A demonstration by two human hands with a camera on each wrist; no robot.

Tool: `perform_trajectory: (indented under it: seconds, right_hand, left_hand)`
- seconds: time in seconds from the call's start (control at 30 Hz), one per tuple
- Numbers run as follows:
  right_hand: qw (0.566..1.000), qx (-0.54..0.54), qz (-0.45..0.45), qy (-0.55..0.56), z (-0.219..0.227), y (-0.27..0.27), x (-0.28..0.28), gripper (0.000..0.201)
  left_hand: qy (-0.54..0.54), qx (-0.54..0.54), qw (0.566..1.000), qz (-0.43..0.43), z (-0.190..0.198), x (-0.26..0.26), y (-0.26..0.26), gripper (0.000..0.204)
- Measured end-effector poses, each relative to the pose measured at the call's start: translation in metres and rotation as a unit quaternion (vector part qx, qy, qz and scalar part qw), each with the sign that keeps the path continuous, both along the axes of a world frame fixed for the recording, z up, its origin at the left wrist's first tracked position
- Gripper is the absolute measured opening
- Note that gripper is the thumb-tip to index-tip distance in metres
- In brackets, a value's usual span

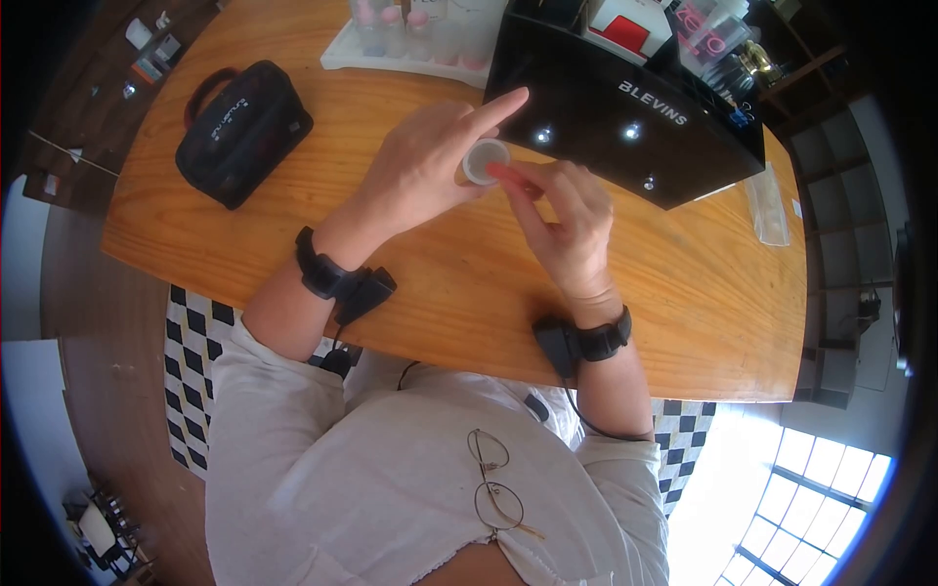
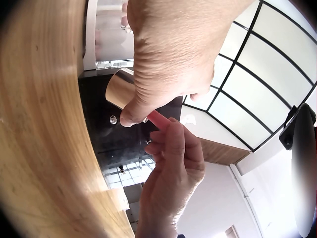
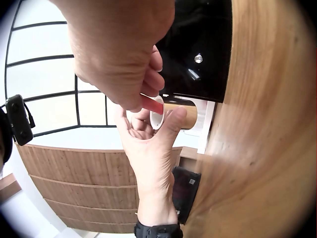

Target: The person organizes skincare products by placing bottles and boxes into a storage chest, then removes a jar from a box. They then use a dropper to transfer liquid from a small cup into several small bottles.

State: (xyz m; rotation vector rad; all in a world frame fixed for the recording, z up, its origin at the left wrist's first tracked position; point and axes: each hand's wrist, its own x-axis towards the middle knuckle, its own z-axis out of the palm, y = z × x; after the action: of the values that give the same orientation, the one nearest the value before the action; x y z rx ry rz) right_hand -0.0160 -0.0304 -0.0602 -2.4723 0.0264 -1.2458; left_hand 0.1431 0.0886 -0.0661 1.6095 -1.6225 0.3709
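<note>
A small shiny cylindrical container (image 1: 472, 174) with a white rim is gripped by the left hand (image 1: 420, 171), its mouth facing the right hand; the index finger points away from it. In the left wrist view the container (image 2: 119, 89) looks metallic, under the left thumb. The right hand (image 1: 570, 220) pinches a red-pink piece (image 1: 500, 171) at the mouth. The right wrist view shows that red piece (image 3: 152, 104) between the right fingers, its end at the white rim (image 3: 157, 119). How far inside it reaches cannot be told.
A black box (image 1: 606, 117) marked BLEVINS stands behind the hands, holding several items. A white tray (image 1: 337, 54) with bottles is at the back, a black pouch (image 1: 244, 132) at the left, and a clear plastic bag (image 1: 769, 210) at the right on the wooden table (image 1: 440, 293).
</note>
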Motion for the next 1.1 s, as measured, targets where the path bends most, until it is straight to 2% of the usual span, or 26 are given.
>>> perform_trajectory:
  seconds: [0.27,1.1]
  right_hand:
    - [0.998,0.035,-0.012,-0.047,0.0,0.0029,-0.001,0.026]
    - [0.998,0.051,0.012,-0.023,0.0028,0.0029,-0.0014,0.027]
  left_hand:
    - [0.008,0.0,1.0,0.002,-0.0006,-0.0005,-0.0003,0.103]
    - [0.031,-0.002,1.0,-0.002,-0.0011,0.0002,-0.0007,0.101]
